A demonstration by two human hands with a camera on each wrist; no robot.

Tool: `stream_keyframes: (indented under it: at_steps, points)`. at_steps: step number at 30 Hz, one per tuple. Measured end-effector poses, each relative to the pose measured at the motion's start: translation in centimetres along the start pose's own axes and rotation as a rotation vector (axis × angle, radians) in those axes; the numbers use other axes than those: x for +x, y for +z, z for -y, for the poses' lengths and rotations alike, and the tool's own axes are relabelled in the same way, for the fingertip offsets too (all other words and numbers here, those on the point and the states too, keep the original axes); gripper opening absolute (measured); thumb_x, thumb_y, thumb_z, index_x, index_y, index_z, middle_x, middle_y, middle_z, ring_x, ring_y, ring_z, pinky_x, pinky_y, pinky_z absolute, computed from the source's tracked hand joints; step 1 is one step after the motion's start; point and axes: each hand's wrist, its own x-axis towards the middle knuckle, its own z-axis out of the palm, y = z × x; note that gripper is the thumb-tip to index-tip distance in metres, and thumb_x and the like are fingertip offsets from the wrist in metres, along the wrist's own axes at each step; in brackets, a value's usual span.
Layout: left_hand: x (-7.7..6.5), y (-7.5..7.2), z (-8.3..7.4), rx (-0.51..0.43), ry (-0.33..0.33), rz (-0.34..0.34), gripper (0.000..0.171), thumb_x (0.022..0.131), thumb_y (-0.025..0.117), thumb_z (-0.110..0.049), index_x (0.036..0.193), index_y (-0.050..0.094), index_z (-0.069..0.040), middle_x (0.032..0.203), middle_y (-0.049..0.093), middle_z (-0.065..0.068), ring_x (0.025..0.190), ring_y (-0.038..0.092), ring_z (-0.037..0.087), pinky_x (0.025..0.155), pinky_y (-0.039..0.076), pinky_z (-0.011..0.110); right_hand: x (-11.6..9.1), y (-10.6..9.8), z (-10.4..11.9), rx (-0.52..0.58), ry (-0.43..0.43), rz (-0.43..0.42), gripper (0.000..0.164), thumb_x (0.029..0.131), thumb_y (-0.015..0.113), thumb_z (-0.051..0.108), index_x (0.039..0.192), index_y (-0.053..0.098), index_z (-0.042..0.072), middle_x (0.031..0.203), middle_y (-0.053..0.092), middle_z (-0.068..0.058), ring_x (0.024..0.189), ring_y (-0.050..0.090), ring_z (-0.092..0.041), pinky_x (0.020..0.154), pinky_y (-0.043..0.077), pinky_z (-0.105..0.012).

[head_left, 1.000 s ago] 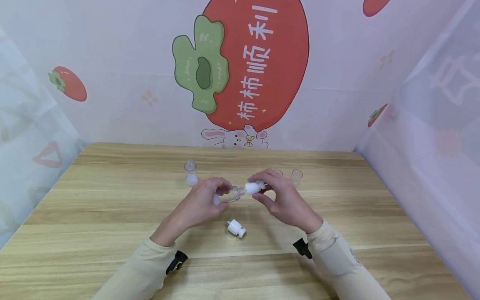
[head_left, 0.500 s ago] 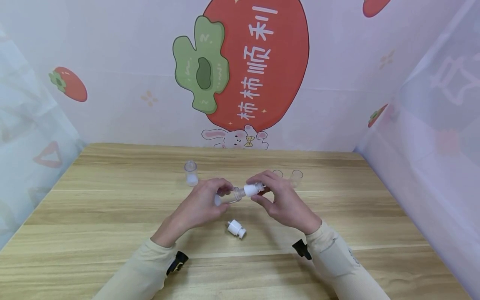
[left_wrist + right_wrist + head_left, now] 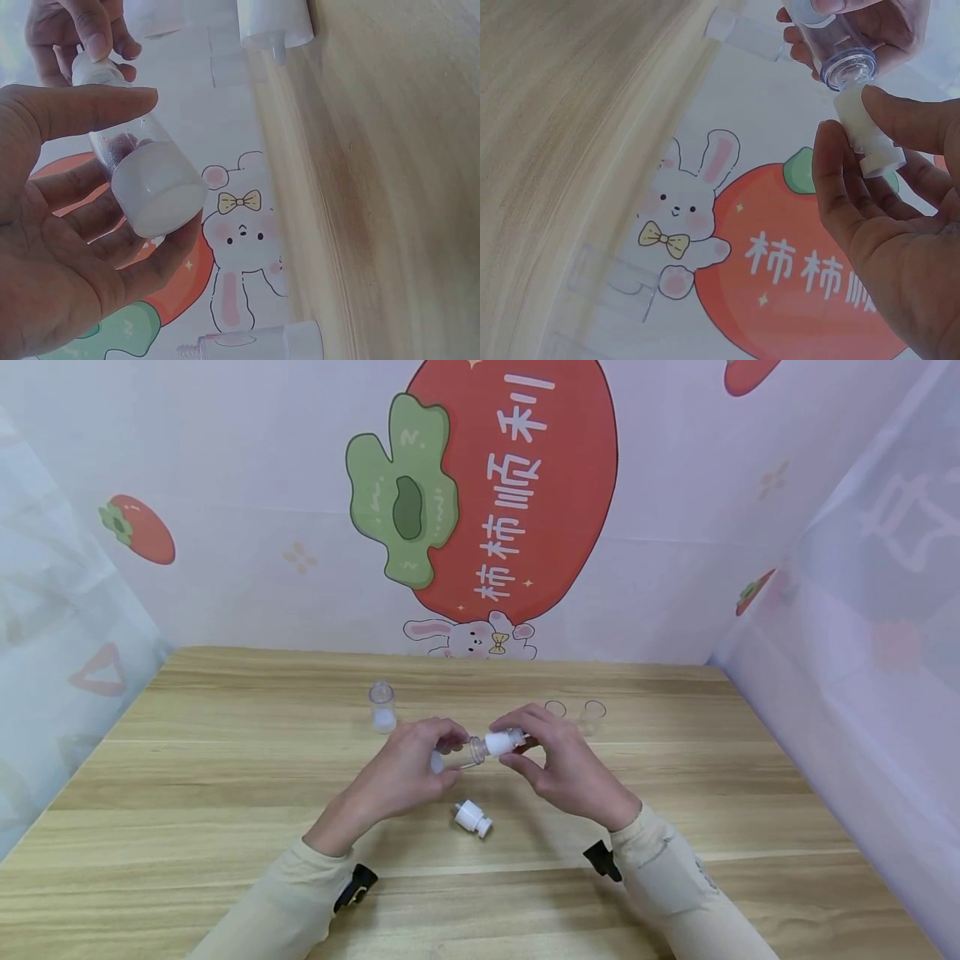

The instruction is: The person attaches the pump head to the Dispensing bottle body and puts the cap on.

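Observation:
My left hand (image 3: 411, 768) grips a clear bottle (image 3: 457, 756) with a white base, tilted so that its neck points right. In the left wrist view, the thumb and fingers wrap around the bottle (image 3: 150, 180). My right hand (image 3: 570, 764) pinches a white pump head (image 3: 498, 743) between thumb and fingers. As the right wrist view shows, the pump head (image 3: 861, 124) meets the bottle's threaded neck (image 3: 853, 73). A second white pump head (image 3: 473, 818) lies on the table, nearer the body than both hands.
Behind the left hand stands another clear bottle (image 3: 382, 707) with a white base. Two clear caps, one of them this transparent cap (image 3: 592, 717), stand behind the right hand on the wooden table (image 3: 225, 827). A printed cloth (image 3: 247, 585) backs the table.
My right hand has shifted slightly left, bringing the pump head closer against the bottle's neck. The left hand has barely moved. The other objects stay where they were.

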Motion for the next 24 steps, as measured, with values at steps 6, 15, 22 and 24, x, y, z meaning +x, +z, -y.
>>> stream_keyframes:
  at_steps: [6, 15, 22, 24]
  points:
    - [-0.01, 0.06, -0.03, 0.003, -0.012, 0.006, 0.032, 0.08, 0.081, 0.003, 0.11, 0.07, -0.001, 0.103, 0.071, 0.011, 0.093, 0.067, 0.022, 0.085, 0.057, 0.041, -0.02, 0.09, 0.07, 0.001, -0.002, 0.003, 0.039, 0.084, 0.079, -0.004, 0.12, 0.066, 0.005, 0.115, 0.064, -0.004, 0.096, 0.064, -0.014, 0.083, 0.058, -0.029]
    - [-0.01, 0.07, -0.14, -0.006, -0.011, 0.015, 0.031, 0.08, 0.081, 0.003, 0.109, 0.07, -0.002, 0.103, 0.071, 0.011, 0.095, 0.067, 0.028, 0.086, 0.057, 0.046, -0.02, 0.21, 0.07, -0.016, 0.012, 0.01, 0.039, 0.084, 0.08, -0.002, 0.119, 0.067, 0.006, 0.115, 0.064, -0.002, 0.096, 0.064, -0.013, 0.083, 0.059, -0.029]
    - [0.03, 0.1, -0.21, 0.003, -0.015, 0.019, 0.032, 0.08, 0.082, 0.003, 0.109, 0.07, -0.001, 0.103, 0.071, 0.012, 0.092, 0.066, 0.023, 0.084, 0.057, 0.044, 0.03, 0.27, 0.13, -0.016, 0.0, 0.015, 0.039, 0.084, 0.08, -0.003, 0.119, 0.067, 0.005, 0.114, 0.064, -0.003, 0.095, 0.064, -0.014, 0.083, 0.058, -0.028]
    - [0.03, 0.1, -0.21, 0.006, -0.009, 0.017, 0.032, 0.079, 0.082, 0.004, 0.109, 0.07, -0.001, 0.103, 0.071, 0.012, 0.091, 0.066, 0.022, 0.083, 0.057, 0.043, 0.05, 0.29, 0.13, -0.01, -0.003, 0.017, 0.038, 0.084, 0.08, -0.003, 0.119, 0.067, 0.003, 0.114, 0.064, -0.003, 0.095, 0.064, -0.014, 0.083, 0.058, -0.028]
